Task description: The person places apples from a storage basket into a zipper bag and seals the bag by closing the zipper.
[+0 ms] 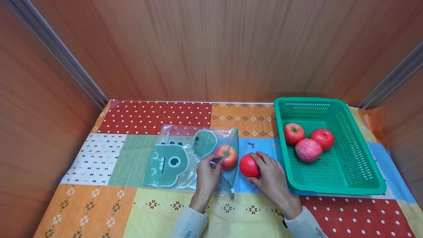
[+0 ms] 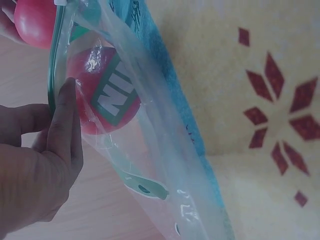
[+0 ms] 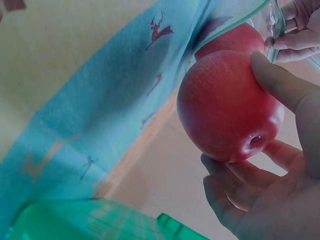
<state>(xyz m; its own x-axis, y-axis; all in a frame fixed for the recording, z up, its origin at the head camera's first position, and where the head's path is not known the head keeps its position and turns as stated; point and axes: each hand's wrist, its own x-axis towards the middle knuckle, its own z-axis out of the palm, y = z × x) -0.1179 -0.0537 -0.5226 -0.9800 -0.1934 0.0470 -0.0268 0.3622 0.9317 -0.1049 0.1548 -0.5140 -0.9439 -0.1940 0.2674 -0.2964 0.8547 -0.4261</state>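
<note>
A clear zip bag [image 1: 205,172] printed with green cartoon dinosaurs lies on the cloth, its zip edge toward the right. One apple [image 1: 230,158] is inside, just behind that edge; it also shows through the plastic in the left wrist view. My left hand [image 1: 208,173] pinches the bag's zip edge [image 2: 52,75] between thumb and fingers. A red apple [image 3: 231,107] sits in the grip of my right hand [image 1: 271,175], close to the bag's mouth. In the right wrist view, thumb and fingers lie on opposite sides of this apple.
At the right stands a green plastic basket [image 1: 363,165] holding three apples [image 1: 308,150]. A patchwork cloth [image 1: 89,211] covers the table. Wooden panels [image 1: 211,49] rise behind and on both sides.
</note>
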